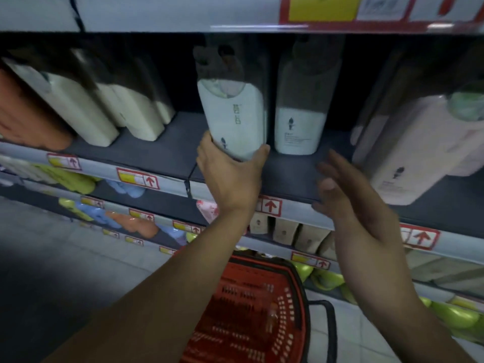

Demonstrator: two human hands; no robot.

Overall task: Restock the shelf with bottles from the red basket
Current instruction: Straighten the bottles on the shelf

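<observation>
My left hand point(230, 176) grips the base of a white bottle point(235, 116) with a dark pump top, holding it upright just above the dark shelf point(162, 150). A second white bottle point(298, 127) of the same kind stands on the shelf right beside it. To the right, my right hand point(348, 195) hovers with straight fingers over the shelf's front edge and holds nothing. Below my arms sits the red basket point(251, 305) on the floor; a small orange item lies inside it.
Cream bottles point(86, 108) stand at the shelf's left and pale pink bottles point(419, 148) at its right. Price labels with red arrows line the shelf edges. Lower shelves hold green, blue and orange packs and brown boxes point(288, 231). Tiled floor lies at the left.
</observation>
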